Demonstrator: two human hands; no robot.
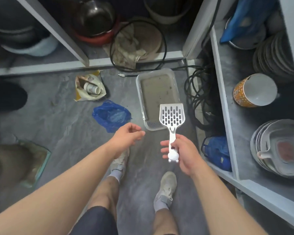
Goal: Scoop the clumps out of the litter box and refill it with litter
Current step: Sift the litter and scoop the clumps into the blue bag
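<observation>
One view only, from the head camera. Litter box (157, 97) sits on the floor (58, 126) ahead of the person's feet, between a blue plastic bag (111, 115) on its left and a coil of black cable (196, 99) on its right. It holds a shallow layer of grey litter with a few dark specks; whether these are clumps cannot be told.

Right hand (182, 155) holds the white slotted scoop (171, 119) by its handle, fingers curled round it loosely, with the blade raised over the near end of the box. Left hand (129, 134) hangs free, fingers relaxed and apart, holding nothing.

Risks, as judged:
- The loose hold near the handle's end could let the scoop twist under load and spill litter on the floor.
- The cable just beside the box could snag a foot or the scoop.
- An open litter bag (89, 87) lies well apart, so refilling means a carry, with possible spillage.
</observation>
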